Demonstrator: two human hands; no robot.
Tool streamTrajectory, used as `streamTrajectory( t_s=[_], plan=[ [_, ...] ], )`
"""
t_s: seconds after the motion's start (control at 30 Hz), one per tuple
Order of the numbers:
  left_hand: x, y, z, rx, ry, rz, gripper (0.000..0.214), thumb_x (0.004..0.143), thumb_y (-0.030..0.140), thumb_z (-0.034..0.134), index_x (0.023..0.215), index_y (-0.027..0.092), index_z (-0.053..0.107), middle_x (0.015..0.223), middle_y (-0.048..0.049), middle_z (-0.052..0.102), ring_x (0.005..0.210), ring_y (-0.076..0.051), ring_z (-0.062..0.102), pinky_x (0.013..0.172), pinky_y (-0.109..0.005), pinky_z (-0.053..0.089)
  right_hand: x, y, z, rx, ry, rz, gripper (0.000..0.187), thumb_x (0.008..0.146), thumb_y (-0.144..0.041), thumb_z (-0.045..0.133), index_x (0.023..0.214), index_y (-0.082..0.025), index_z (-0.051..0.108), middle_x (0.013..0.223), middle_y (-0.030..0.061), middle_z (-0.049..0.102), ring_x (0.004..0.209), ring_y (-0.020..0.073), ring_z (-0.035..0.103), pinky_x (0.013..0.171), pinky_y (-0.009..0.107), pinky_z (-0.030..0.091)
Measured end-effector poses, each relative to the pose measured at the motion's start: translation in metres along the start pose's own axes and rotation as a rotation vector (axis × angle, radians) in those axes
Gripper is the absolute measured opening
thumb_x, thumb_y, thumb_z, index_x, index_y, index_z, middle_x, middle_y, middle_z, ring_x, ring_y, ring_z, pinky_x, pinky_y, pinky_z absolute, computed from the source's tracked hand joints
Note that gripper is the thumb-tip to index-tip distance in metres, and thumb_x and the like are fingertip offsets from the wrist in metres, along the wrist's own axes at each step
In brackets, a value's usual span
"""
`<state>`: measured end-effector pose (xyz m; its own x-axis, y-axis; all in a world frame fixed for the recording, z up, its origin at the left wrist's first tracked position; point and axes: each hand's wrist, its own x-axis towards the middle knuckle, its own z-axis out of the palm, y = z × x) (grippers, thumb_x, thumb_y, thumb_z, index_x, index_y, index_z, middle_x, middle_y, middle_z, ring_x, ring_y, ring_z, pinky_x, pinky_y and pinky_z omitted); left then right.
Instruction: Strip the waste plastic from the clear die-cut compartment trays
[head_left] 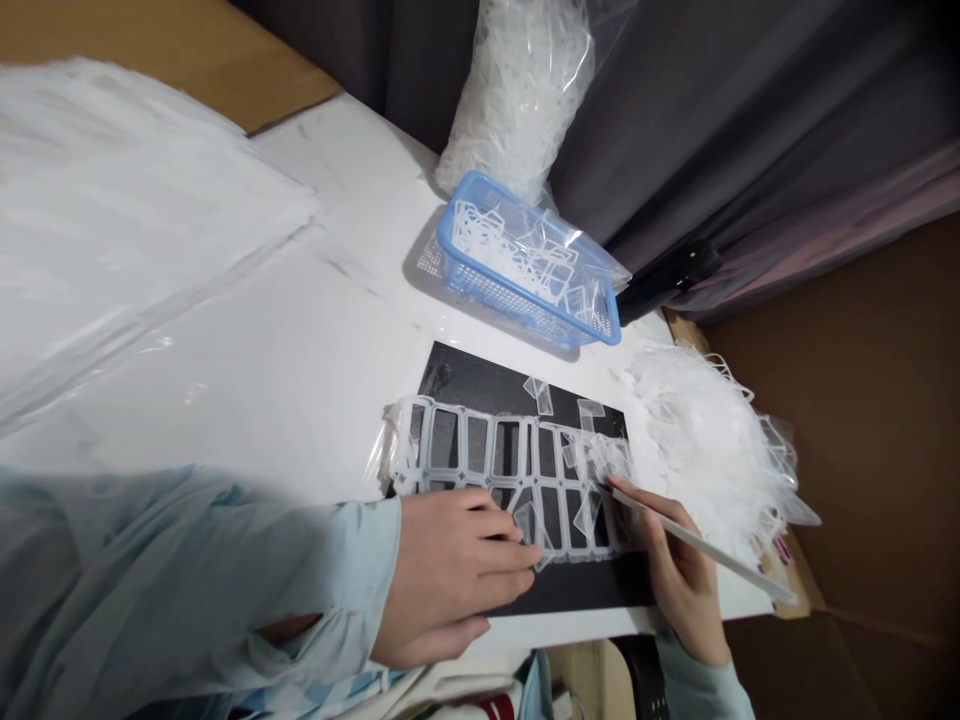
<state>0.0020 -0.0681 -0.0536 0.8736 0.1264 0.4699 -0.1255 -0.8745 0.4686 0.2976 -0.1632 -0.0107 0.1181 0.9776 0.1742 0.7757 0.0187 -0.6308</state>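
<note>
A translucent plastic lattice strip (502, 470) with rectangular cells lies across a black board (525, 395). My left hand (450, 570) rests on the strip's near edge, fingers curled beside a small clear plastic square (525, 522). My right hand (675, 560) grips a thin white stick (705, 545), whose tip touches the lattice near its right end. Several more clear squares (538, 396) lie loose on the board and the lattice. The strip's lower edge is partly hidden by my left hand.
A blue plastic mesh basket (525, 265) holding clear plastic pieces stands beyond the board on a white marble-patterned table (322, 300). A heap of white plastic scrap (701, 450) lies to the right, a filled clear bag (517, 100) behind, and a large white sheet (127, 210) to the left.
</note>
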Motion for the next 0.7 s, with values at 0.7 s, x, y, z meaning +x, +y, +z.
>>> streamTrajectory(
  t_s=[0.7],
  plan=[
    [0.0018, 0.0001, -0.0008, 0.016, 0.022, 0.014, 0.045, 0.085, 0.03, 0.055, 0.127, 0.013, 0.057, 0.135, -0.0051, 0.06, 0.112, -0.024, 0.056, 0.093, -0.04, 0.042, 0.007, -0.008, 0.003, -0.127, -0.134, -0.128, 0.029, 0.101, -0.024, 0.043, 0.127, -0.024, 0.057, 0.131, 0.0078, 0.063, 0.124, 0.0228, 0.057, 0.103, 0.039, 0.05]
  ],
)
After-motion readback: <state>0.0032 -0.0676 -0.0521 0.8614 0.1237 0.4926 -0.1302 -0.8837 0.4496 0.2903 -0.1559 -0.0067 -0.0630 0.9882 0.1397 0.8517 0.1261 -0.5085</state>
